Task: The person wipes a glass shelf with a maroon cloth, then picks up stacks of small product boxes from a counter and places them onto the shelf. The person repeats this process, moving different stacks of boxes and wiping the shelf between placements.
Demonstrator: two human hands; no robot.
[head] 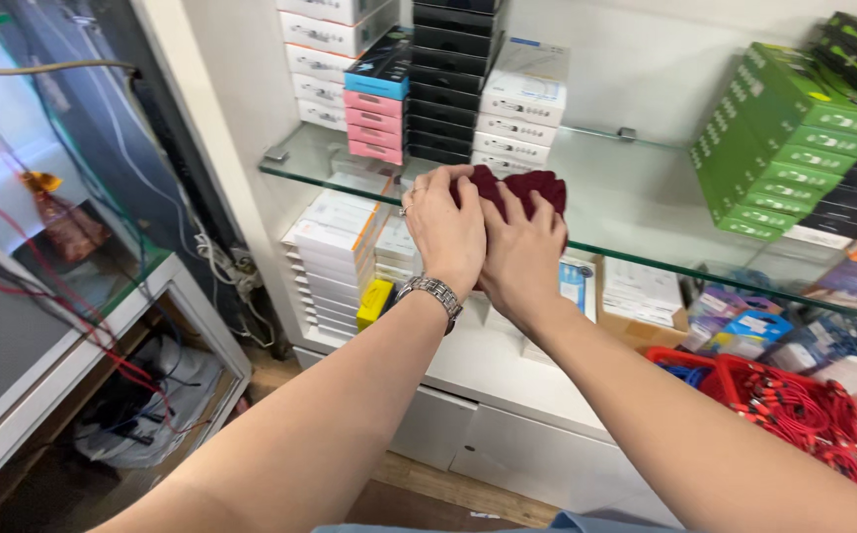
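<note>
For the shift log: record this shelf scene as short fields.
left hand: flat on dark red cloth, wears wristwatch
right hand: pressing the same cloth
surface: glass shelf
behind hands: stacked black boxes, pink boxes, white boxes
right: green boxes
below right: red basket of cables

Stacked green cardboard boxes (789, 138) far right on upper shelf. Pink small boxes (375, 126) beside tall black box stack (451, 74). Red plastic basket (794, 410) of cables below.

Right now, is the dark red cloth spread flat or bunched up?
Bunched: the dark red cloth sits in a wad under both hands on the glass shelf.
</note>
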